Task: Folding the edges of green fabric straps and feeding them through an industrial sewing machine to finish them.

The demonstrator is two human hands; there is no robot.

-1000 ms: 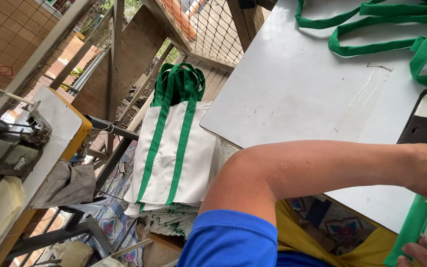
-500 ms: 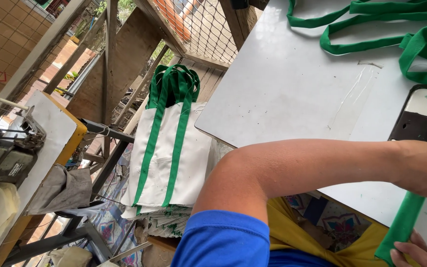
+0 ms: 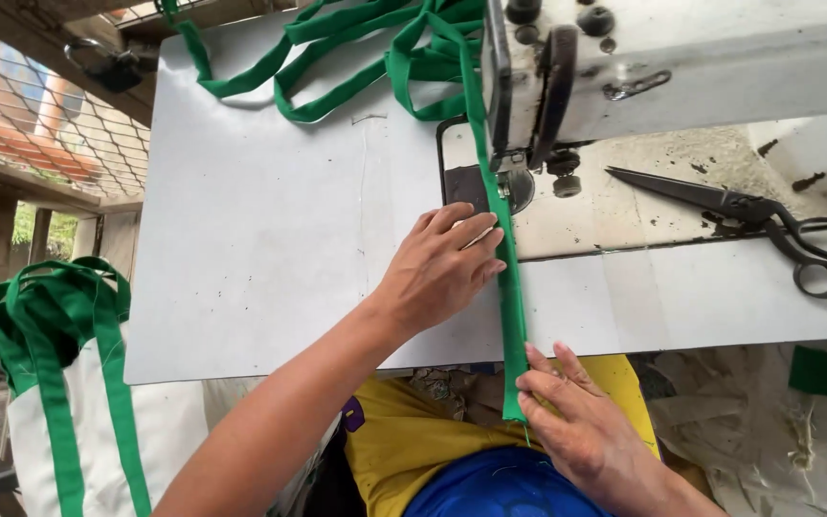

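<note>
The soft, light green strap ran down from the sewing machine over the tabletop edge, left hand pressing flat beside it, right hand pinching its floppy lower end.

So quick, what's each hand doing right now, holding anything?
Left hand: open, fingers flat, pressing the green strap against the sewing table.
Right hand: pinching the strap's lower end at the table edge.

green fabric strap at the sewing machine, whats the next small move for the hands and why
Probably feed the long green fabric strap forward a little under the sewing machine's presser foot. The left hand lies flat beside it near the foot, the right hand pinches its near end, and it runs straight between them.
</note>
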